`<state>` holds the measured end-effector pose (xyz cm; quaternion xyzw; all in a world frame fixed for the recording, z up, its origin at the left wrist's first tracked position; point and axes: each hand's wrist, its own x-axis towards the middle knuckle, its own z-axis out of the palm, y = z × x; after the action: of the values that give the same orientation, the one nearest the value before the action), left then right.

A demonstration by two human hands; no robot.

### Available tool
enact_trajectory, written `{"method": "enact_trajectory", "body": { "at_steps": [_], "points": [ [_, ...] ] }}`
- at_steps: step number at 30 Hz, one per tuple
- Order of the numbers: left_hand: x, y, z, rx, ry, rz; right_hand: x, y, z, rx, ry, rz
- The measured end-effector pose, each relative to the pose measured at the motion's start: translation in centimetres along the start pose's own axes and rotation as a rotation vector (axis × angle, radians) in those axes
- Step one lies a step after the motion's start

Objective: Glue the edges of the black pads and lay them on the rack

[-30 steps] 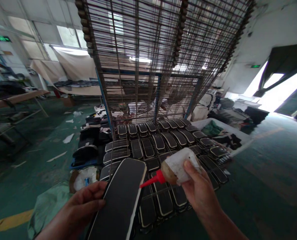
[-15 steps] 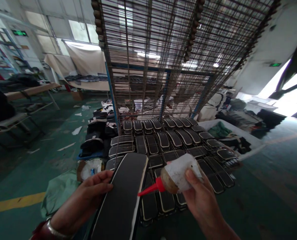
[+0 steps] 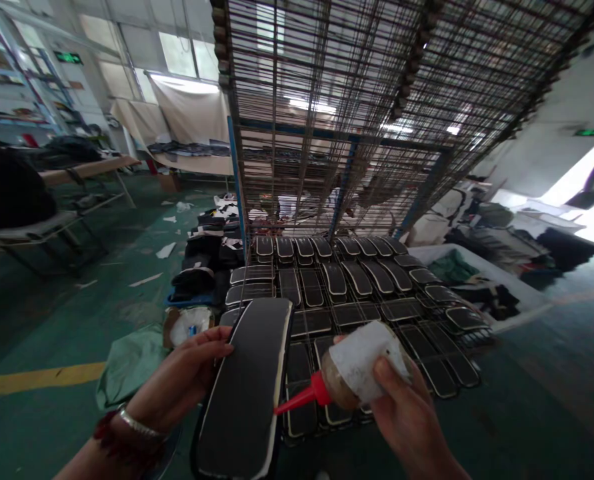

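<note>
My left hand (image 3: 201,363) is closed on the left edge of a long dark panel (image 3: 247,387) with rounded corners, held tilted in front of me. A pale line of glue runs along the panel's right edge and round its lower end. In my right hand (image 3: 407,400) is a glue bottle (image 3: 359,363) with a white wrap and a red nozzle. The nozzle's tip meets the panel's right edge, about halfway down. My fingers beneath the panel and behind the bottle are partly hidden.
Many similar panels with pale edges lie on a wire rack (image 3: 361,313) just ahead, and raised wire shelves (image 3: 327,133) lean above it. Left of it are a green bag (image 3: 131,367) and stacked dark pieces (image 3: 201,260). A white bin (image 3: 517,313) stands at the right.
The nozzle tip has moved down along the panel's right edge, leaving it lower on the panel. The panel's lower end has come into view, and the whole scene has shifted slightly rightward.
</note>
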<state>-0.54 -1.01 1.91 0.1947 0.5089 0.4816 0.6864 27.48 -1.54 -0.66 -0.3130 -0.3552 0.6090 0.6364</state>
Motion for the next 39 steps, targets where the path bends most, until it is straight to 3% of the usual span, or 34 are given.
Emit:
{"method": "enact_trajectory", "body": {
  "at_steps": [12, 20, 25, 30, 39],
  "points": [
    [1.3, -0.1, -1.3, -0.095, 0.124, 0.054, 0.1, 0.9, -0.4, 0.034, -0.03, 0.049],
    [1.4, -1.3, -1.2, -0.407, 0.288, 0.061, 1.3, 0.6, -0.4, 0.066, 0.132, -0.042],
    [1.8, -2.8, -0.7, -0.518, 0.289, -0.005, 1.9, 0.3, -0.5, 0.088, 0.189, -0.132],
    [1.6, -3.2, 0.5, -0.594, 0.333, -0.024, 1.5, 1.0, -0.9, 0.137, 0.185, -0.145],
    [2.2, -3.8, -0.1, -0.574, 0.331, -0.035, 1.1, 1.7, -1.1, 0.122, 0.176, -0.112]
  ]
}}
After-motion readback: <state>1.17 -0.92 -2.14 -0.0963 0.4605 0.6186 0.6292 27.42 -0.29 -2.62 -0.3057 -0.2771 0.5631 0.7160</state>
